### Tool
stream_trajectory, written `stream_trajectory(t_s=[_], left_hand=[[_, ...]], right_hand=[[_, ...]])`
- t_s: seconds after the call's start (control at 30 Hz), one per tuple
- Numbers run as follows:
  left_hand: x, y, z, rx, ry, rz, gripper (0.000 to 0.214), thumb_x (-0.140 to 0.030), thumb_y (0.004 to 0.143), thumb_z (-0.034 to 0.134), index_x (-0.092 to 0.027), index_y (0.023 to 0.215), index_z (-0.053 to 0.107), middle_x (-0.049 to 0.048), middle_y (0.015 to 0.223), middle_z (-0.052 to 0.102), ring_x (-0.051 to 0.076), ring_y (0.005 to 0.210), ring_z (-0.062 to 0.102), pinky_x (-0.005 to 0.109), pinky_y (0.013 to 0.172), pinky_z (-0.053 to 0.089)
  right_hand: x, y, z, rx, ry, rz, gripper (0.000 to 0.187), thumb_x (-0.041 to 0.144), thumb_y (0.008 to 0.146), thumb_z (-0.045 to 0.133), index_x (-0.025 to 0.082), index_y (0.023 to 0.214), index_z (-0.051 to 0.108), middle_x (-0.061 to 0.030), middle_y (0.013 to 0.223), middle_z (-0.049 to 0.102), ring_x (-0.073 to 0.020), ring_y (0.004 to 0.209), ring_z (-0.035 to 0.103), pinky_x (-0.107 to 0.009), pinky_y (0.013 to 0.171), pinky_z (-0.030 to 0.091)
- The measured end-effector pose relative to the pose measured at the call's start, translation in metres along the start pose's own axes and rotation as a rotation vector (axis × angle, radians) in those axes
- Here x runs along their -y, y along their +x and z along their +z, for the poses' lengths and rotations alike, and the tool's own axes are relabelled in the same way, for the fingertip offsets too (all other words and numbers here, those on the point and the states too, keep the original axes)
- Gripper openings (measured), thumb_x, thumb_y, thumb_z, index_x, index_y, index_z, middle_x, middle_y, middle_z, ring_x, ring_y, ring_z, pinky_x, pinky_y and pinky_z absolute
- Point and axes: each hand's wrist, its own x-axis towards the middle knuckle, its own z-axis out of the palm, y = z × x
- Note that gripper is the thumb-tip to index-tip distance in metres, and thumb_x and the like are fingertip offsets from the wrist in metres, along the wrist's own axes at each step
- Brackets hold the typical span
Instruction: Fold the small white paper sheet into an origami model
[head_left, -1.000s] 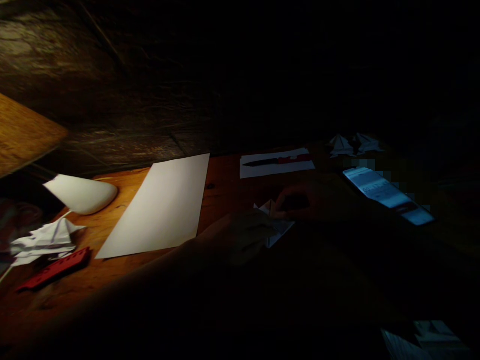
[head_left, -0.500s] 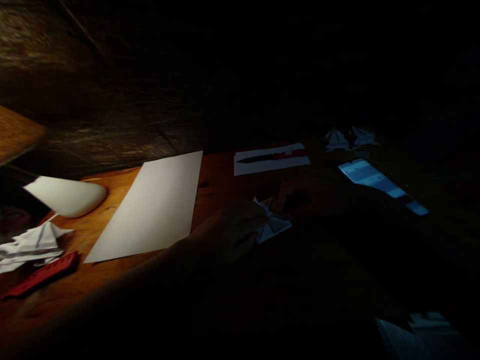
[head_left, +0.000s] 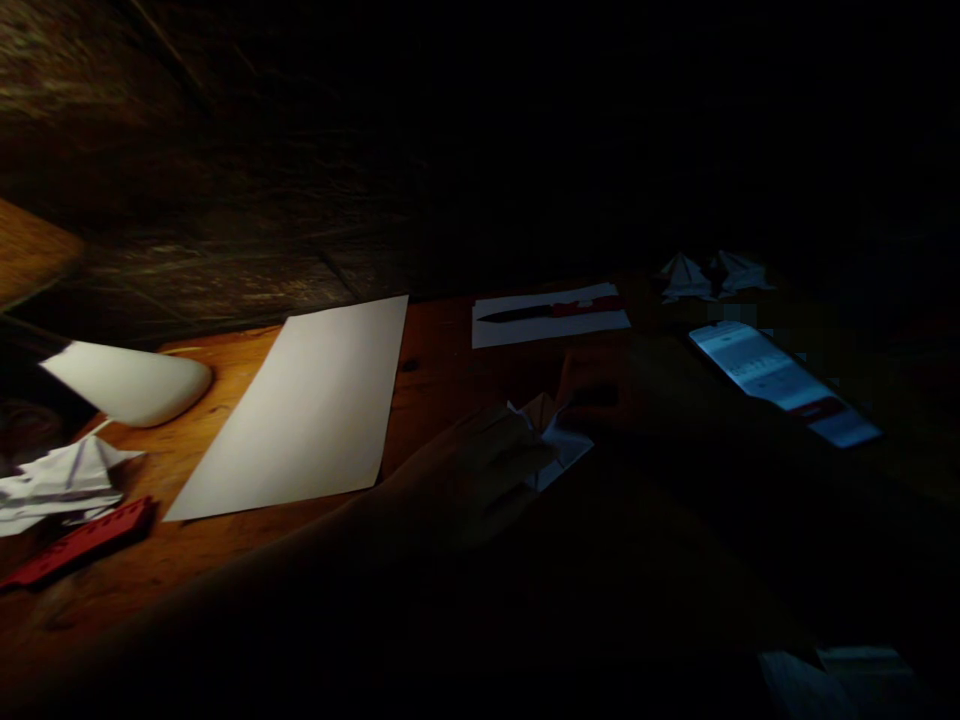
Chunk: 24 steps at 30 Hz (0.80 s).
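Observation:
The scene is very dark. My left hand (head_left: 469, 475) rests on the wooden table (head_left: 225, 560) with its fingers curled onto a small folded white paper piece (head_left: 553, 437). My right hand (head_left: 600, 385) is just beyond that paper, fingers bent at its far edge. Both hands seem to pinch the folded paper between them. A lit phone (head_left: 784, 382) lies to the right of my right hand.
A blank white sheet (head_left: 300, 410) lies left of my hands. A white lamp head (head_left: 131, 382), folded paper shapes (head_left: 64, 478) and a red ruler (head_left: 79, 540) sit far left. A knife on paper (head_left: 551, 313) and more folded shapes (head_left: 712, 275) lie at the back.
The view has shifted a little. My hands have turned the folded paper slightly between them; its flaps now stand differently. Nothing else on the table has moved.

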Motion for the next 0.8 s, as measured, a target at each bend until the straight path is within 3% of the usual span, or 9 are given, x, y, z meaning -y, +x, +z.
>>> stream_trajectory(t_s=[0.17,0.43,0.8], left_hand=[[0.0,-0.002,0.002,-0.009,-0.037,-0.016,0.034,-0.023,0.101,0.055,-0.016,0.134,0.055,0.0124,0.123,0.063,0.026,0.113,0.06,0.042,0.097,0.056],[-0.004,-0.002,0.003,0.042,0.046,-0.06,0.04,-0.026,0.1,0.053,-0.013,0.138,0.052,0.0153,0.132,0.06,0.028,0.114,0.061,0.043,0.094,0.059],[-0.002,-0.002,0.004,0.107,-0.037,-0.091,0.041,-0.024,0.1,0.054,-0.014,0.139,0.051,0.0134,0.129,0.058,0.028,0.115,0.057,0.045,0.098,0.056]], right_hand=[[-0.001,-0.002,-0.001,0.024,0.064,-0.022,0.019,0.011,0.085,0.066,0.024,0.092,0.077,-0.0006,0.097,0.073,-0.0153,0.084,0.068,-0.027,0.072,0.044],[0.005,-0.006,-0.007,0.15,-0.071,0.05,0.005,0.025,0.085,0.071,0.024,0.088,0.074,-0.0004,0.093,0.074,-0.0185,0.083,0.066,-0.03,0.071,0.039],[-0.006,-0.005,0.004,0.125,-0.011,0.15,0.018,0.038,0.092,0.068,0.022,0.089,0.074,-0.0031,0.094,0.072,-0.018,0.08,0.063,-0.031,0.068,0.038]])
